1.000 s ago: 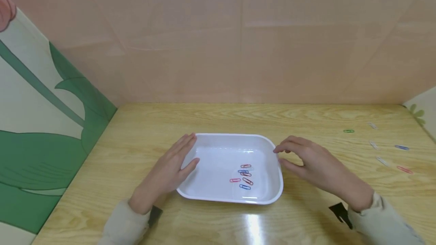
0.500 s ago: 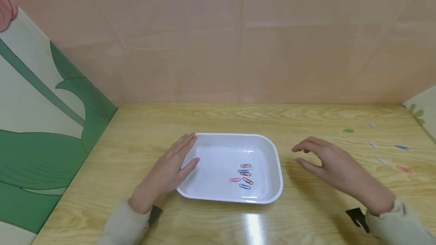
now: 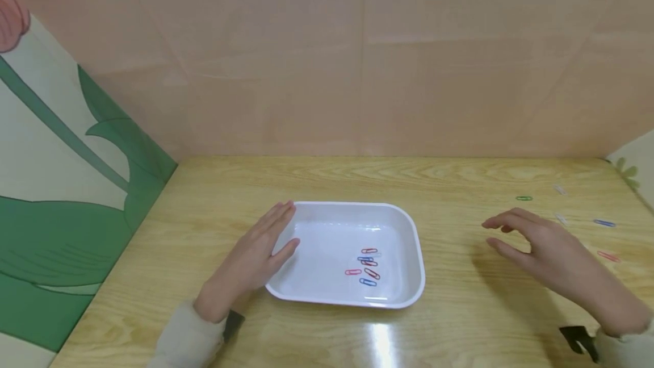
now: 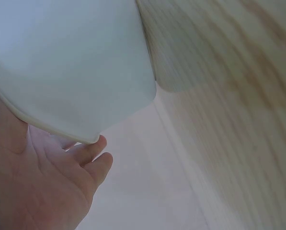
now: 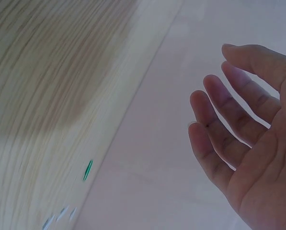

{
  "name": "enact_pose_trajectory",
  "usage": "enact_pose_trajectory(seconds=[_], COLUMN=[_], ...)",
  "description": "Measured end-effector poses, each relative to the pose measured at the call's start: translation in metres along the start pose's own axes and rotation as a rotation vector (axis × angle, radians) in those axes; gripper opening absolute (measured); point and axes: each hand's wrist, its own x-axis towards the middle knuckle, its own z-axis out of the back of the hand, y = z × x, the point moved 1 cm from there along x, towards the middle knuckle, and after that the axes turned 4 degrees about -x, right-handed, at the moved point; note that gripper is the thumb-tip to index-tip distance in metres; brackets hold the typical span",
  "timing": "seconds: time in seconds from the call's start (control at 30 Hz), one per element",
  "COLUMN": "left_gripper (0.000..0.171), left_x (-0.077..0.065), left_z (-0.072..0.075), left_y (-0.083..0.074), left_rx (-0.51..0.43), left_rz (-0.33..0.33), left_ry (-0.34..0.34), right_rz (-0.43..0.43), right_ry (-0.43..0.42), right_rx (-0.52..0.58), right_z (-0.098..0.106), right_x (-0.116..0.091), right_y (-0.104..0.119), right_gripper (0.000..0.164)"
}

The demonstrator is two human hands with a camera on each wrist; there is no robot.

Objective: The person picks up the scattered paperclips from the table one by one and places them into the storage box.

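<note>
A white tray (image 3: pixel 327 294) stands on the wooden table, with several red, pink, blue and clear paper clips (image 3: pixel 371 273) lying in its right half. My left hand (image 3: pixel 255 251) rests along the tray's left rim, fingers straight and the thumb reaching over the inside. In the left wrist view its fingertips (image 4: pixel 102 165) are right at the tray's corner. To the right of the tray, my right hand (image 3: pixel 546 254) is above the table with loosely bent fingers and nothing in it. The right wrist view shows its bare palm and a green paper clip (image 5: pixel 87 170) beyond.
More paper clips lie spread out at the table's right, among them a blue paper clip (image 3: pixel 604 223) and a pink paper clip (image 3: pixel 608 256). A beige wall covering (image 3: pixel 327 72) closes off the back, and a leaf-patterned panel (image 3: pixel 66 231) stands on the left.
My right hand has moved from the tray's right rim rightward toward the scattered paper clips, now covering one white clip. The left hand and tray have stayed put.
</note>
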Motion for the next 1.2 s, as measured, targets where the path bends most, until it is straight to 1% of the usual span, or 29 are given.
enact_pose_trajectory(seconds=[0.13, 0.33, 0.43, 0.67, 0.77, 0.87, 1.0, 1.2], left_gripper=[0.065, 0.065, 0.064, 0.064, 0.064, 0.064, 0.064, 0.064], left_x=[0.000, -0.002, -0.002, 0.000, 0.001, 0.002, 0.003, 0.004], left_z=[0.000, -0.001, -0.001, -0.002, -0.002, -0.002, -0.003, -0.002], left_y=[0.000, 0.000, -0.001, -0.002, -0.002, -0.003, -0.004, -0.005], left_rx=[-0.008, -0.020, -0.020, -0.021, -0.023, -0.023, -0.020, -0.011], left_rz=[0.001, 0.011, 0.010, 0.011, 0.008, 0.003, -0.006, -0.006], left_ry=[-0.003, -0.003, -0.006, -0.012, -0.017, -0.015, -0.016, -0.009], right_rz=[-0.018, -0.075, -0.102, -0.086, -0.099, -0.101, -0.105, -0.171], right_ry=[-0.013, 0.033, 0.050, 0.033, 0.052, 0.027, -0.036, -0.025], right_rx=[-0.013, -0.044, -0.062, -0.109, -0.106, -0.092, -0.074, -0.080], right_z=[0.003, 0.010, 0.013, 0.013, 0.011, 0.010, 0.010, 0.011], right_x=[-0.007, -0.016, -0.020, -0.024, -0.026, -0.030, -0.036, -0.046], right_y=[-0.012, -0.031, -0.041, -0.057, -0.064, -0.073, -0.086, -0.100], right_gripper=[0.033, 0.036, 0.035, 0.034, 0.033, 0.033, 0.034, 0.041])
